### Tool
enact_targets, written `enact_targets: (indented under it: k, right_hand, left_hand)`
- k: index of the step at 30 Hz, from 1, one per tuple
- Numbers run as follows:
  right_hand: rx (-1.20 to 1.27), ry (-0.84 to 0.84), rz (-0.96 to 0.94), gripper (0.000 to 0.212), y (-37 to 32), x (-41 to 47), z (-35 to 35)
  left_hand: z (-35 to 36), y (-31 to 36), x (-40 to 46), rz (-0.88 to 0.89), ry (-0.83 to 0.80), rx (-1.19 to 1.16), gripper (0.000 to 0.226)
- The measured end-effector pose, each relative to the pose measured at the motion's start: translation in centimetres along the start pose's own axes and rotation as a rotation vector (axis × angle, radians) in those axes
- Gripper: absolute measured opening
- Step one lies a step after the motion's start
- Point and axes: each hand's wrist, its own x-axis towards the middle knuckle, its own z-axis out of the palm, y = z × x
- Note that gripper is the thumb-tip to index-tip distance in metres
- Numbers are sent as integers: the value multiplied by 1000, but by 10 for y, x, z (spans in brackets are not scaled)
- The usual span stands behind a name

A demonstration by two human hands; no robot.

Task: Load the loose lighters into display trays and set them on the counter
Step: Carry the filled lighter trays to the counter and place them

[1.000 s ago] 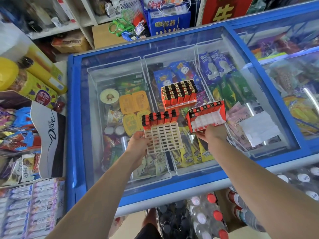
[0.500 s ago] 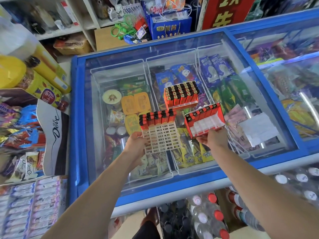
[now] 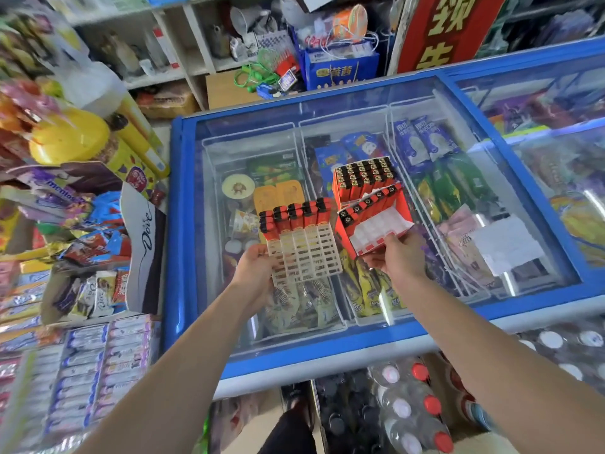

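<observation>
Head view looks down on a blue-framed glass freezer lid [image 3: 510, 309] serving as the table, ice creams beneath, snack racks [image 3: 75, 257] left, bottles [image 3: 409, 404] below. A full lighter tray [image 3: 361, 180] stands on the glass. Left hand [image 3: 257, 262] grips a white grid tray [image 3: 302, 249] with one row of lighters; right hand [image 3: 397, 257] holds a red tray [image 3: 373, 224], touching the full one.
</observation>
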Motion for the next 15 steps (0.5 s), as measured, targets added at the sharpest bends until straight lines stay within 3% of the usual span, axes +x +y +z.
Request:
enact_targets:
  k: [15]
  right_hand:
    - [-252, -385, -196, 23, 1, -108, 8]
  left_hand:
    - [-48, -94, -151, 36, 318, -376, 34]
